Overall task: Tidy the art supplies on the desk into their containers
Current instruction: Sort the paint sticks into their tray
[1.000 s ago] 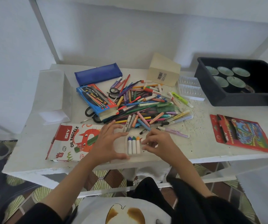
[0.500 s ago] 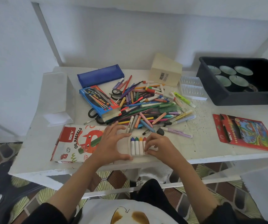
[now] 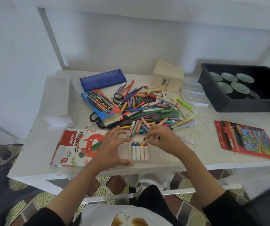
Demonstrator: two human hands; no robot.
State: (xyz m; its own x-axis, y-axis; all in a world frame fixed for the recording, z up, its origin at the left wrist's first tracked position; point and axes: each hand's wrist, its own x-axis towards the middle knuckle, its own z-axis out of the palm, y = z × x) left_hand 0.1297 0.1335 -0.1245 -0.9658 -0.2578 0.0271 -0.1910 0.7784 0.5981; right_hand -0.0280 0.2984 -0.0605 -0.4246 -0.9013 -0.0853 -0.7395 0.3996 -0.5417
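At the far left a white carton [image 3: 58, 101] is standing near the left edge of the desk [image 3: 36, 141], and the oil pastels box [image 3: 75, 147] is lying flat just beside the near edge. The left hand [image 3: 113, 150] is spanning the left end of the white tray [image 3: 165, 156], forefinger at its far rim and thumb at its near rim, holding it steady. Four pastels [image 3: 140, 152], tipped blue, green, orange and red, are lying side by side in the tray's leftmost grooves. One second earlier only three were seated, so the red one is newly added, and the grooves to the right are standing vacant. The right hand [image 3: 161, 141], which was resting on the row half a second ago, is lifting away and curling its fingers toward the near fringe of the loose pile [image 3: 147, 110]; blur is hiding whether it is pinching anything. This is suggesting a fetch of the next pastel, with most of the sorting lying ahead. Further right, a red pencil pack [image 3: 246, 141] is lying near the front edge and a black bin [image 3: 220, 103] is occupying the far right corner. Bare desk between pile and pack is giving the right hand room. The tray is sitting close to the near edge, so a shove toward the person is risking a fall.
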